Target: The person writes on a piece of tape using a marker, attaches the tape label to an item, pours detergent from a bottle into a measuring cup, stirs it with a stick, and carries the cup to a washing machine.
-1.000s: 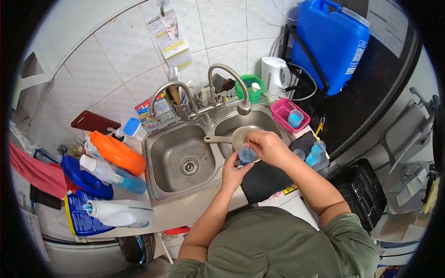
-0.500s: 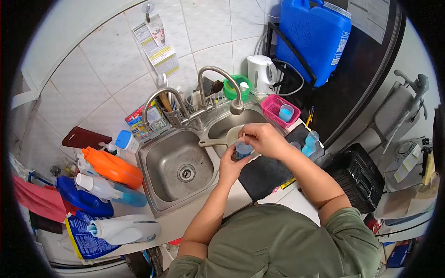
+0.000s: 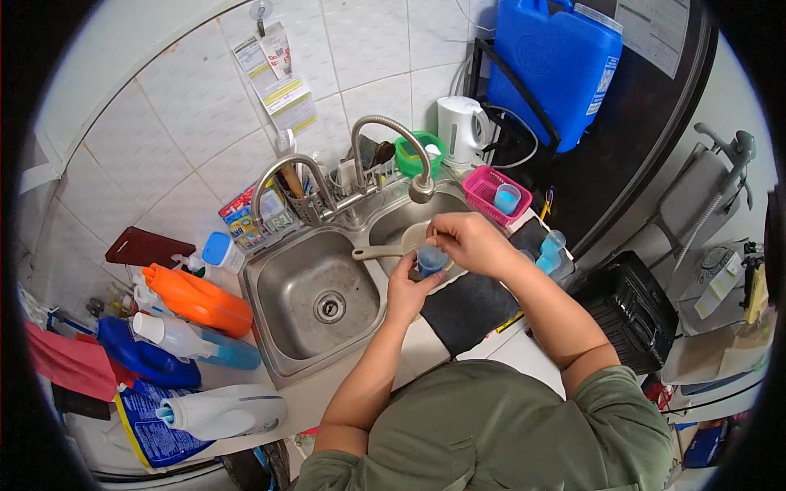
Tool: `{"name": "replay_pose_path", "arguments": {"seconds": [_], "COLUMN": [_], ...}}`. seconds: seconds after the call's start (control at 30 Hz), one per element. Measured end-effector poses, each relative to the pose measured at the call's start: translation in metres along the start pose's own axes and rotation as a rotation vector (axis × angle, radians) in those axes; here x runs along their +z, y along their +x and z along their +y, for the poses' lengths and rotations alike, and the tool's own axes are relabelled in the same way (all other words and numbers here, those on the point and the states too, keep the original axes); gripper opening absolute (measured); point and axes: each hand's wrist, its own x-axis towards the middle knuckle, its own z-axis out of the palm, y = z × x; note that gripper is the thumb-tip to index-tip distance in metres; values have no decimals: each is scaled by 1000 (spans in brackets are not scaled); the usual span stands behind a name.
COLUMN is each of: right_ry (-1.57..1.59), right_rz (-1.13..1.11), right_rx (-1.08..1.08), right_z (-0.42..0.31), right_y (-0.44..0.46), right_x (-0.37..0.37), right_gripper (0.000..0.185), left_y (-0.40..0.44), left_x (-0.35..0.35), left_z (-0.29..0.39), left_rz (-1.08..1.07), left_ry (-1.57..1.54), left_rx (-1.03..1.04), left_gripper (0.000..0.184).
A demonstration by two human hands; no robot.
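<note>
In the head view, my left hand point(image 3: 407, 290) is wrapped round a small clear plastic cup point(image 3: 431, 259) with blue liquid in it. Just above the cup's rim, my right hand point(image 3: 467, 242) is closed in a pinch. What its fingertips hold, if anything, is too small to make out. Behind the cup, a pale dipper or pan point(image 3: 380, 252) lies over the right sink basin point(image 3: 378, 227), its handle pointing left. Under my hands lies a black mat point(image 3: 463, 313). More cups of blue liquid point(image 3: 549, 255) stand by my right forearm.
The left sink basin point(image 3: 315, 286) has a central drain. Left of it stand an orange bottle point(image 3: 201, 299), a white bottle point(image 3: 229, 412) and other containers. A pink basket point(image 3: 495, 185) holds a cup. Behind are two faucets, a white kettle point(image 3: 460, 129) and a blue jug point(image 3: 553, 69).
The cup and my left hand have barely shifted. My right hand stays pinched above the cup, slightly higher than before. Nothing has been let go.
</note>
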Motion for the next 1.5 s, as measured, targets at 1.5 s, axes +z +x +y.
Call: {"name": "replay_pose_path", "arguments": {"seconds": [1.5], "right_ry": [118], "right_rz": [48], "right_rx": [183], "right_z": [31], "right_y": [-2], "right_x": [1], "right_gripper": [10], "left_y": [4], "left_x": [1], "left_z": [7], "left_rz": [-58], "left_ry": [-155], "left_rx": [-56], "left_gripper": [54]}}
